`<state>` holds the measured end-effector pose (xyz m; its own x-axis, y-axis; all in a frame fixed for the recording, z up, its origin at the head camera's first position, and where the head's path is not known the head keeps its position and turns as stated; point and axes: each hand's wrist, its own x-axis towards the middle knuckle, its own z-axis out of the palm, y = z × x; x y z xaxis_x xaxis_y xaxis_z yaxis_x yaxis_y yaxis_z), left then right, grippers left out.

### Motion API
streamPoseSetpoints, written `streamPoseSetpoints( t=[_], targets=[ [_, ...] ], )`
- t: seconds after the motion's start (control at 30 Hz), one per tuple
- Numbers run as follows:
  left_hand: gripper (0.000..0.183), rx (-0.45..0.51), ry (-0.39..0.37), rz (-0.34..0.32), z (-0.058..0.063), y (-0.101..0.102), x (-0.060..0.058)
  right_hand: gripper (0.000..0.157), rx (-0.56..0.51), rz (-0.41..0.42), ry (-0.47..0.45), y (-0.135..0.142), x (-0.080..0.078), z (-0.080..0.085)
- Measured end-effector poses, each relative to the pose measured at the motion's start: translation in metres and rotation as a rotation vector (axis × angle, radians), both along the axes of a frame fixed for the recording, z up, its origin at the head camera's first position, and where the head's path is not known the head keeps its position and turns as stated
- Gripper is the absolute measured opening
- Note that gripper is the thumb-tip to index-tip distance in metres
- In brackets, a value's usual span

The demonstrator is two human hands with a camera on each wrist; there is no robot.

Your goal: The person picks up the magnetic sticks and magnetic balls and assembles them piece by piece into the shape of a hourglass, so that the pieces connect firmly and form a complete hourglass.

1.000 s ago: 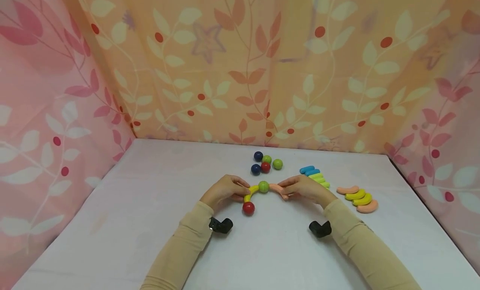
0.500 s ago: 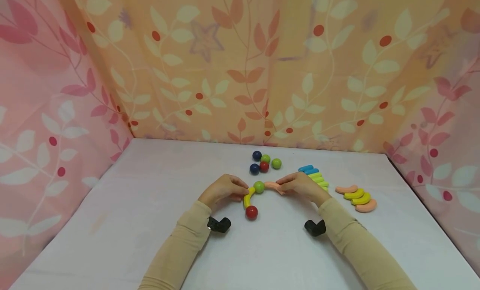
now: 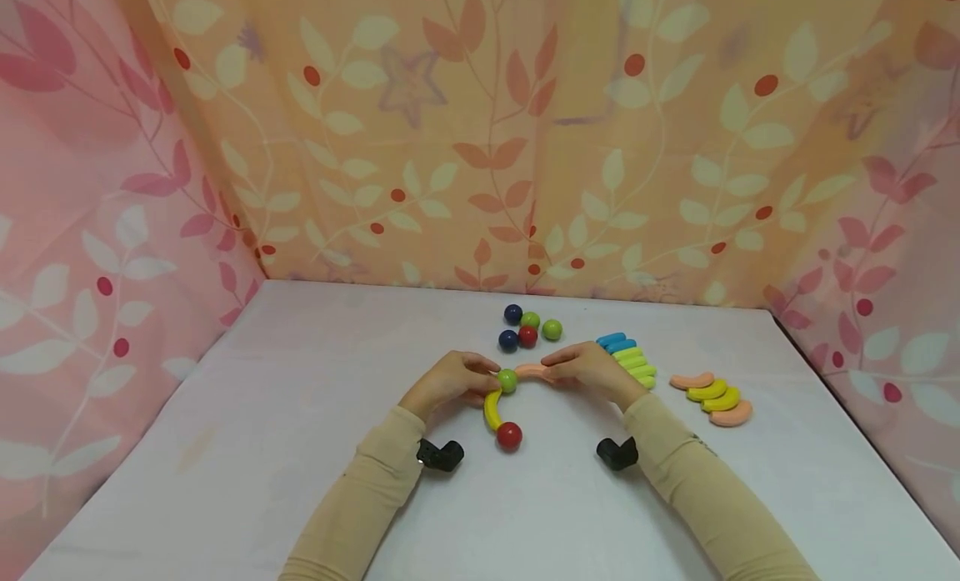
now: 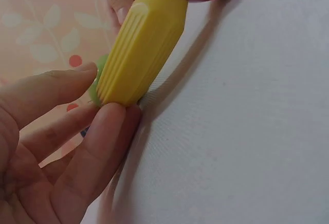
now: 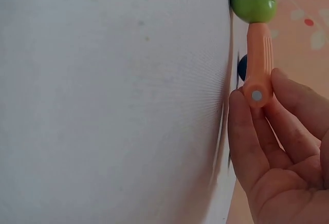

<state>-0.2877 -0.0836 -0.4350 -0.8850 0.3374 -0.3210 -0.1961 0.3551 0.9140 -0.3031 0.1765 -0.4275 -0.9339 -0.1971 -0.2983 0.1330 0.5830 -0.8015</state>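
A joined chain lies mid-table: a red ball (image 3: 509, 436), a yellow curved stick (image 3: 492, 410), a green ball (image 3: 507, 381) and a peach curved stick (image 3: 531, 371). My left hand (image 3: 453, 379) holds the yellow stick at its green-ball end, thumb and fingertips gathered around that joint in the left wrist view. The peach stick's free end, showing a round silver magnet (image 5: 256, 95), is pinched between the thumb and fingers of my right hand (image 3: 592, 371). In the left wrist view the yellow stick (image 4: 146, 44) hides most of the green ball.
Behind the chain sit loose balls, among them a red one (image 3: 528, 337) and a blue one (image 3: 508, 340). Blue sticks (image 3: 611, 338) and lime sticks (image 3: 637, 370) lie past my right hand. Farther right is a row of yellow (image 3: 722, 399) and peach (image 3: 731, 413) curved sticks. Patterned curtains surround the table.
My right hand has moved left with the peach stick and green ball, bringing the ball against my left fingertips. The yellow stick has swung, and the red ball has shifted right and nearer me.
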Motion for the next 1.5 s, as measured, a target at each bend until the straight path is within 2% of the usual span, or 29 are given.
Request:
streamPoseSetpoints(
  t=[0.17,0.5,0.63,0.77,1.0,1.1,1.23,1.3,1.37,1.5],
  targets=[
    [0.028,-0.010,-0.022,-0.003,0.002,-0.001,0.002,0.030,-0.002,0.018,0.012,-0.001,0.000,-0.001],
    [0.024,-0.004,-0.001,-0.042,0.004,-0.004,0.002,0.030,-0.068,0.018,-0.013,-0.006,0.002,0.003],
    [0.022,-0.041,0.022,-0.016,0.004,-0.005,0.001,0.031,-0.079,0.061,0.000,-0.008,0.002,0.002],
    [0.025,-0.039,0.038,0.018,0.001,-0.002,-0.001,0.030,-0.080,0.089,0.005,-0.014,0.001,0.000],
    [0.026,-0.060,0.048,0.016,-0.002,0.002,-0.002,0.030,-0.059,0.133,0.028,-0.023,0.001,0.001],
    [0.025,-0.060,0.048,0.025,-0.003,0.003,-0.003,0.031,-0.076,0.048,0.029,-0.022,0.000,0.003],
    [0.026,-0.034,0.044,0.053,-0.006,0.002,-0.004,0.034,-0.123,-0.191,0.037,-0.014,-0.005,0.008],
    [0.027,-0.010,0.028,0.070,-0.008,0.002,-0.005,0.038,-0.146,-0.276,0.036,-0.008,-0.009,0.009],
    [0.026,0.012,0.018,0.079,-0.010,0.001,-0.006,0.044,-0.168,-0.322,0.032,-0.004,-0.013,0.011],
    [0.025,0.041,0.008,0.090,-0.012,0.000,-0.008,0.057,-0.239,-0.348,0.019,-0.001,-0.023,0.011]
  ],
)
